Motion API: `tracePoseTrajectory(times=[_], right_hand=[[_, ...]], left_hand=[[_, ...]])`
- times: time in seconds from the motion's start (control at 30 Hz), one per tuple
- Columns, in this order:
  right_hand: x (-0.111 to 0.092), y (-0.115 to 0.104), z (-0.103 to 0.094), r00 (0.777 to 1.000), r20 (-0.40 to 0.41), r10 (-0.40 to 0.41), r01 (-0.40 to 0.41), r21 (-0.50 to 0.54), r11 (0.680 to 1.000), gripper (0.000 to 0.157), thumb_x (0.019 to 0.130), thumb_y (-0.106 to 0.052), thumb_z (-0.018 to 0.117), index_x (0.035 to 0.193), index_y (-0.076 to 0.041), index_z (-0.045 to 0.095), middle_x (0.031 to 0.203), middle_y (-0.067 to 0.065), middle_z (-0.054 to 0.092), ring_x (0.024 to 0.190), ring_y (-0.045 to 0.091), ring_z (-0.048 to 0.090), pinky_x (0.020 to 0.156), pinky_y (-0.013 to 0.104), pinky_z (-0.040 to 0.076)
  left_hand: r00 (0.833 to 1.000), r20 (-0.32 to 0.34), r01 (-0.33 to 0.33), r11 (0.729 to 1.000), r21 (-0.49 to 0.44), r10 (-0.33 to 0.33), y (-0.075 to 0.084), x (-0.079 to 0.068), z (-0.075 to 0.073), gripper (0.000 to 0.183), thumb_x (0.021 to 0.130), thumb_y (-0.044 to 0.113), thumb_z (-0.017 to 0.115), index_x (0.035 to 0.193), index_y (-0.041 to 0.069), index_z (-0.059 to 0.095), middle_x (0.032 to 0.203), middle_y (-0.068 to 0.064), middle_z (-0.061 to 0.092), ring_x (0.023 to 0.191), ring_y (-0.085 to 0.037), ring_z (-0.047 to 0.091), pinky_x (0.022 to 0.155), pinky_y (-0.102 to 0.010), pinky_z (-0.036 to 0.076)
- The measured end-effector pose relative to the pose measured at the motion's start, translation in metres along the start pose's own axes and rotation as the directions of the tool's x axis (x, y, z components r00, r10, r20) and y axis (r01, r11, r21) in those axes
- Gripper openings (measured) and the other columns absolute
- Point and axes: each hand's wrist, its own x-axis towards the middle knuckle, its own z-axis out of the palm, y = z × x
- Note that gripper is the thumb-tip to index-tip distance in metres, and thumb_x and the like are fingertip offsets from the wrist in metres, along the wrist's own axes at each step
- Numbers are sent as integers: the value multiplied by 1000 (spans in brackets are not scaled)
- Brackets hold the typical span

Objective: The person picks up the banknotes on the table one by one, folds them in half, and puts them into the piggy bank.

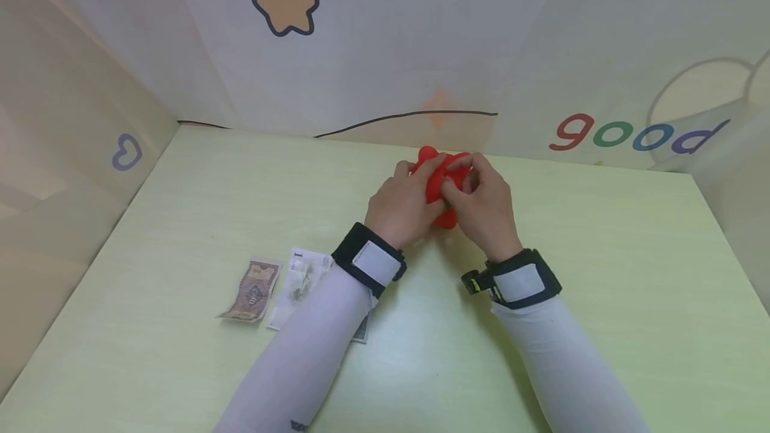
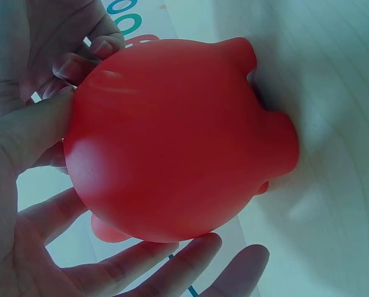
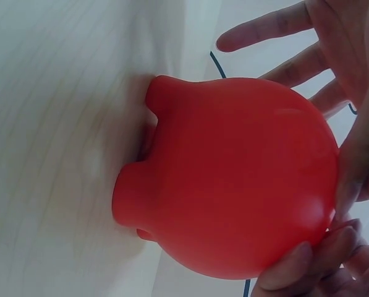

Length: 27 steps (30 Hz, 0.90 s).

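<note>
A round red piggy bank [image 1: 436, 188] with stubby feet is near the back of the table, under both hands. My left hand [image 1: 396, 207] holds it from the left; the thumb lies near its top and spread fingers [image 2: 187, 260] lie along its side in the left wrist view. On the bank's right, my right hand [image 1: 488, 209] has thumb and index finger bent toward its top. A right fingertip [image 3: 289, 266] touches the red shell in the right wrist view. The fingers hide the top of the bank, and I cannot tell whether the right fingers pinch something there.
To the left of my left forearm lie a brown banknote [image 1: 255, 291] with a lifted corner and a pale banknote [image 1: 299, 279], partly covered by the sleeve. A dark printed paper edge [image 1: 362, 331] shows beyond the forearm. A printed cloth wall [image 1: 385, 39] borders the table's back.
</note>
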Motion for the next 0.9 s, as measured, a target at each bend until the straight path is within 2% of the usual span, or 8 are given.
tracePoseTrajectory(times=[0.47, 0.67, 0.9], right_hand=[[-2, -1, -1, 1000, 7, 16, -16, 8, 1000, 29, 88, -18, 66, 114, -9, 55, 76, 12, 51, 67, 25, 50, 49, 29, 44], [-4, -3, -1, 1000, 16, 11, -11, -37, 999, 29, 91, -18, 65, 116, -8, 54, 75, 12, 52, 65, 24, 51, 50, 28, 45], [-9, -11, -6, 999, 34, -35, 38, -97, 995, 27, 90, -18, 64, 115, -8, 57, 78, 11, 55, 66, 22, 52, 49, 31, 47]], left_hand=[[1000, 3, 7, 1000, -6, -7, 1, 0, 0, 78, 84, 40, 72, 150, 27, 34, 129, -12, 47, 85, -20, 55, 69, -38, 60], [1000, 4, 2, 1000, 1, -2, 1, 0, 0, 73, 86, 41, 68, 150, 28, 34, 130, -13, 47, 83, -20, 55, 67, -37, 60], [999, 33, 0, 1000, 3, 0, 2, -2, -3, 75, 86, 38, 67, 151, 27, 31, 138, -16, 44, 89, -26, 58, 68, -42, 60]])
